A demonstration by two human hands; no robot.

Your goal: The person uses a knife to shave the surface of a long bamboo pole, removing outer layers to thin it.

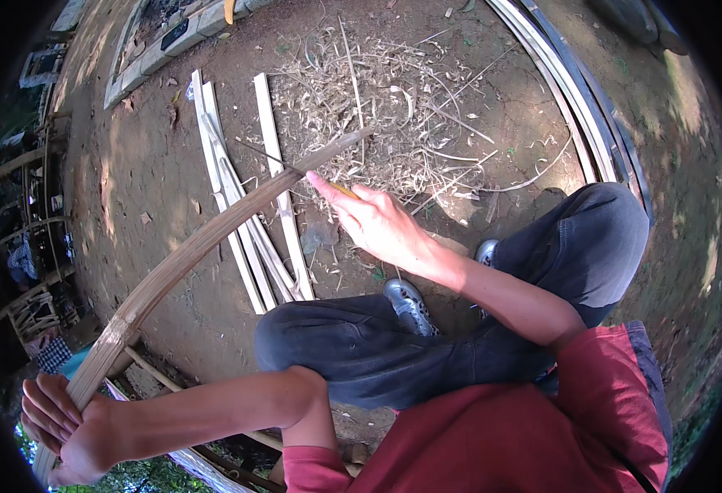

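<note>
A long split strip of bamboo or wood (205, 242) runs slantwise from the lower left up to the middle. My left hand (69, 427) is wrapped round its near end, fingers closed. Close to the far end, my right hand (377, 222) grips a knife (345, 191) by its yellowish handle, the index finger stretched along it. The thin dark blade points to the upper left and meets the strip; how deep it bites I cannot tell. Beneath the strip, several pale flat slats (275, 156) lie on the ground.
Curly shavings (410, 107) cover the dirt ahead of my shoes (410, 306). More long strips (574, 107) lie at the far right. A stone-block border (151, 62) with a dark flat object (174, 34) on it stands at the far left. Poles (16, 164) line the left side.
</note>
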